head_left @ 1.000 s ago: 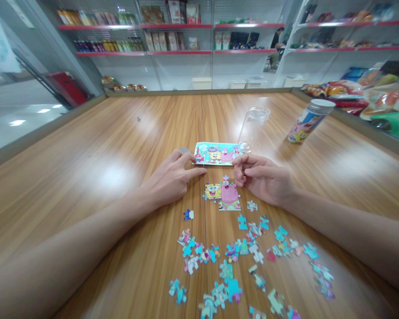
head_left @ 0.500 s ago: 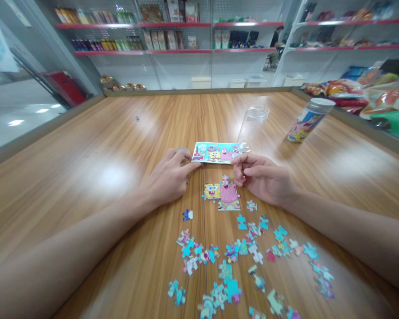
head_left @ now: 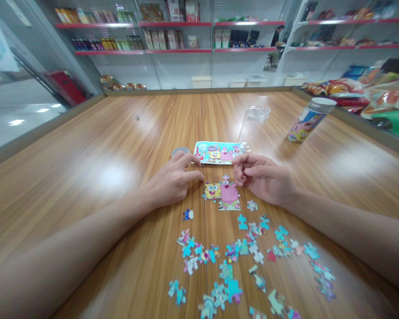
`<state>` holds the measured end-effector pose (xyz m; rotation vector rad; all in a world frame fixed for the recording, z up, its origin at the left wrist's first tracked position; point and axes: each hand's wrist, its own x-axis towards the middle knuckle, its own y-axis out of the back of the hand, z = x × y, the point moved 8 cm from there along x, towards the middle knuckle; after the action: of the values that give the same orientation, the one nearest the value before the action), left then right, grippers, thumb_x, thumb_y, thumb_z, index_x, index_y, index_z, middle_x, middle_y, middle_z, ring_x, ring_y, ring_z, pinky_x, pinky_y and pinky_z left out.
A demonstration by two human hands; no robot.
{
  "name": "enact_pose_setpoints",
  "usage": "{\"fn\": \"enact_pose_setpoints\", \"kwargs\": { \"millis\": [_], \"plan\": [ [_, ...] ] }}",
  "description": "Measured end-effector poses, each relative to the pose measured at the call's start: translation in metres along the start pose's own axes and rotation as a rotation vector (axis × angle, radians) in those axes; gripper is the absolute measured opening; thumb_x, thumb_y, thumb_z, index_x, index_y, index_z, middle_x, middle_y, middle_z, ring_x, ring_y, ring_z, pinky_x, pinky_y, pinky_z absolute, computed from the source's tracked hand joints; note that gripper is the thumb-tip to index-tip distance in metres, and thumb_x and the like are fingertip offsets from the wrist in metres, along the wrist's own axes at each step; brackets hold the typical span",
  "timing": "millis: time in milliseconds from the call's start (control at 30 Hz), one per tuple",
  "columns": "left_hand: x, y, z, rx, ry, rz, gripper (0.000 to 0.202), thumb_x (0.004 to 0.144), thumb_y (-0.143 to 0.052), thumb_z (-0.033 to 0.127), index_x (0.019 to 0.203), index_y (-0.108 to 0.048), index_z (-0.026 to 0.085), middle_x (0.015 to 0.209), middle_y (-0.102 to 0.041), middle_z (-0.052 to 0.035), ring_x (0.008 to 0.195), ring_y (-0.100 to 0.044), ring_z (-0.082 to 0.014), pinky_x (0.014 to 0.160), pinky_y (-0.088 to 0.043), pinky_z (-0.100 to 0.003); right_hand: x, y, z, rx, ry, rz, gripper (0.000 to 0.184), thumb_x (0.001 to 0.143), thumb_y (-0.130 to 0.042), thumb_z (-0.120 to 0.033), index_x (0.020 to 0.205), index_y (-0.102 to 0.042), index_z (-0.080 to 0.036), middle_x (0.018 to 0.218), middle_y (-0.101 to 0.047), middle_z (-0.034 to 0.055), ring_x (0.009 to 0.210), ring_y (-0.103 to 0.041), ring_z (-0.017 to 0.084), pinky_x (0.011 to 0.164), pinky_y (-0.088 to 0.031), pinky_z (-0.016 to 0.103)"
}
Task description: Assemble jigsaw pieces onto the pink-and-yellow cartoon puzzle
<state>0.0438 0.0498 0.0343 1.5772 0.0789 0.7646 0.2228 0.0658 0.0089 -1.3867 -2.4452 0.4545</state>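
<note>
My left hand [head_left: 174, 179] rests on the table with thumb and index finger apart, the thumb tip by the upper left of a joined puzzle section [head_left: 229, 195] showing a yellow square character and a pink starfish. Opposite it, my right hand [head_left: 264, 177] lies on its side, fingers loosely curled, with nothing visible in them. Its fingertips are close to the lower right corner of a picture card [head_left: 219, 153] with the same characters. One blue and white puzzle piece [head_left: 188, 215] lies below my left hand. Many loose puzzle pieces [head_left: 226, 270] are scattered nearer to me.
A round grey lid [head_left: 180, 152] lies behind my left hand. A clear plastic jar [head_left: 252, 128] stands beyond the card, and a printed canister [head_left: 309, 119] with a pale lid is farther right. Snack bags [head_left: 346, 93] are piled past the table's right edge. Shelves line the back.
My left hand has come off the card's lower left corner and down toward the joined puzzle section, its index and thumb spreading. The grey lid shows more now. My right hand stays still.
</note>
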Motion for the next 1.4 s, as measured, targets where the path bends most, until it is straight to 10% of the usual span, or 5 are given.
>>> {"fn": "enact_pose_setpoints", "kwargs": {
  "millis": [367, 800, 1400],
  "plan": [
    [0.000, 0.004, -0.006, 0.049, 0.080, 0.063, 0.043, 0.077, -0.049, -0.005, 0.107, -0.070, 0.019, 0.116, -0.055, -0.0105, 0.109, -0.049, -0.0243, 0.093, -0.051, -0.043, 0.001, 0.001, 0.001, 0.015, 0.008, -0.014, 0.026, 0.074, -0.064, -0.016, 0.099, -0.072, -0.015, 0.072, -0.062, 0.0028, 0.062, -0.051, 0.012, 0.064, -0.040, 0.028],
    [0.001, 0.013, 0.021, -0.011, -0.173, 0.012, 0.038, 0.078, -0.052, -0.005, 0.094, -0.074, 0.023, 0.111, -0.057, -0.0087, 0.095, -0.047, -0.0207, 0.073, -0.045, -0.031, 0.000, 0.000, 0.000, 0.008, 0.008, -0.015, 0.026, 0.074, -0.062, -0.016, 0.099, -0.071, -0.015, 0.071, -0.061, 0.0029, 0.063, -0.051, 0.012, 0.064, -0.039, 0.027],
    [0.000, 0.000, -0.007, 0.126, 0.092, -0.022, 0.047, 0.081, -0.052, 0.000, 0.115, -0.073, 0.024, 0.118, -0.053, -0.0110, 0.111, -0.050, -0.0257, 0.096, -0.051, -0.046, 0.000, 0.000, 0.000, 0.003, 0.008, -0.021, 0.025, 0.075, -0.062, -0.016, 0.099, -0.071, -0.015, 0.071, -0.061, 0.0028, 0.063, -0.051, 0.012, 0.064, -0.039, 0.027]
  ]
}}
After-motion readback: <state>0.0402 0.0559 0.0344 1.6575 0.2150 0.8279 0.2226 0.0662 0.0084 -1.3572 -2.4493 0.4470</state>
